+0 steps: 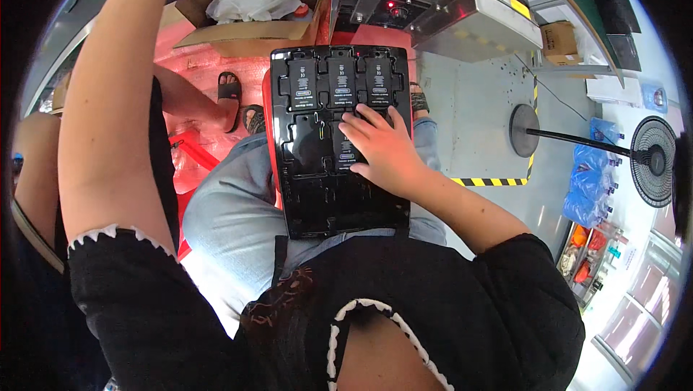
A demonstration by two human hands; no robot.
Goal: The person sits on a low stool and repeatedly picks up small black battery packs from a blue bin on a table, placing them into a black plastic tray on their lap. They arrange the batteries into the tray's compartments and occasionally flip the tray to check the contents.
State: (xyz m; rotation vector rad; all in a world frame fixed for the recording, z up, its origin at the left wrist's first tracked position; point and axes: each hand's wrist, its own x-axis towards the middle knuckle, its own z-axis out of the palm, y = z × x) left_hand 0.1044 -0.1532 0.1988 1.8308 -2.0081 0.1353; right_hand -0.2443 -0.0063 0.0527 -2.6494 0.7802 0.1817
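A black moulded plastic tray [303, 207] rests on my lap, with recessed slots in rows. Three flat black batteries [303, 82] with pale printing lie side by side in its far row. Another flat battery [347, 154] sits in the middle of the row nearer to me, partly covered by my right hand [386, 147]. That hand lies over it with fingers spread and the thumb by its near end. Left of this battery, a slot [307, 147] shows bare shiny plastic. My left arm [115, 102] reaches up past the top edge, so its hand is out of the picture.
Ahead is a metal bench with a control box [393, 12] and red light. A cardboard box [253, 36] holds plastic bags beneath it. Another person's sandalled foot [229, 91] is at left. A standing fan [652, 160] and blue bags [588, 185] are at right.
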